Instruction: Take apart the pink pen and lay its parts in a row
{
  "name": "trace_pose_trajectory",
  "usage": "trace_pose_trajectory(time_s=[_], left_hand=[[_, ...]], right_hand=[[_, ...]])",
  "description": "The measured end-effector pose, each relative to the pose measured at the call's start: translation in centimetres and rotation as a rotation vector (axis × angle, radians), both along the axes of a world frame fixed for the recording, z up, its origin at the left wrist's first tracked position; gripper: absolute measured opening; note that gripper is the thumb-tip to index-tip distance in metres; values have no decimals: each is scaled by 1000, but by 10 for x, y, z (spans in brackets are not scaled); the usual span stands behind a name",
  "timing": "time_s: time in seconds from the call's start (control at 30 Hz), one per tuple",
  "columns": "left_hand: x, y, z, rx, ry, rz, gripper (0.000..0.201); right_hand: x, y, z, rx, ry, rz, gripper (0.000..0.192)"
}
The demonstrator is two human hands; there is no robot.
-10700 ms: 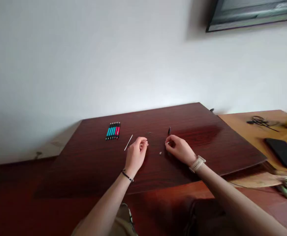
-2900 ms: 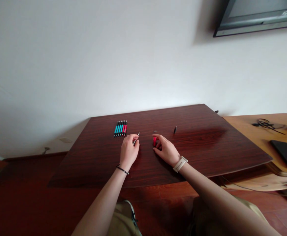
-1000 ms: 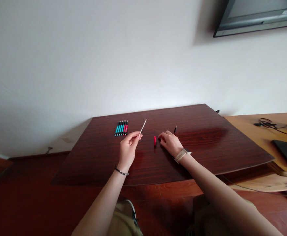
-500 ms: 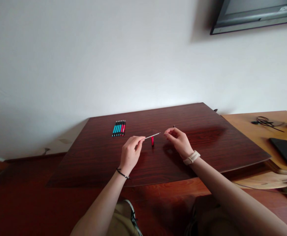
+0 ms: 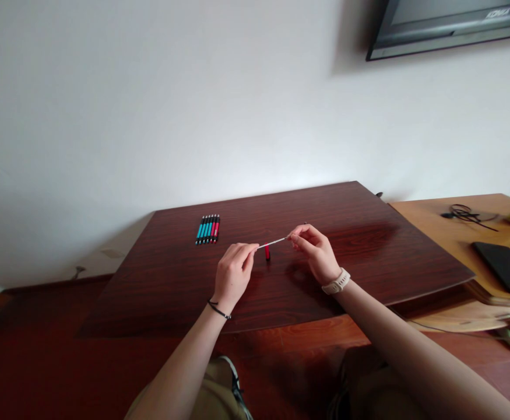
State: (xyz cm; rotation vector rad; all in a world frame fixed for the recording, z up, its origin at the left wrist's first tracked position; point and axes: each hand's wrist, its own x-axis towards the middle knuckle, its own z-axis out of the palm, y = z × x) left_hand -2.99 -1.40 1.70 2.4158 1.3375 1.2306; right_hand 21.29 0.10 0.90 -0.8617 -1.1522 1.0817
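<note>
Frame centre: left hand [image 5: 232, 274] and right hand [image 5: 316, 251] pinch opposite ends of thin white refill rod [image 5: 272, 242] above dark wooden board [image 5: 368, 256]; small red barrel [image 5: 267, 252], probably upright, just below.

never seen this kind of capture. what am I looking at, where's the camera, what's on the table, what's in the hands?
There is no machine here: a person works with two bare hands, filmed by one camera worn on the head, looking forward and down, so the arms enter from the bottom.

The left hand pinches one end of a thin white rod; the right hand meets its other end with the fingertips.

On the dark wooden table below the rod lies a small red tube. Farther back on the left is a row of pens, teal and red.

On the lighter desk to the right are a black phone and a tangle of cable. A screen hangs on the wall.
</note>
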Motion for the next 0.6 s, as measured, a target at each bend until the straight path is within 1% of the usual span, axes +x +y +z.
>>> trace_pose_trajectory(time_s=[0.37, 0.6], left_hand=[[2, -1, 4, 39, 7, -17, 24], [10, -3, 9, 75, -20, -26, 23]], right_hand=[[-2, 0, -1, 33, -100, 38, 30], [-11, -1, 0, 26, -76, 104, 30]])
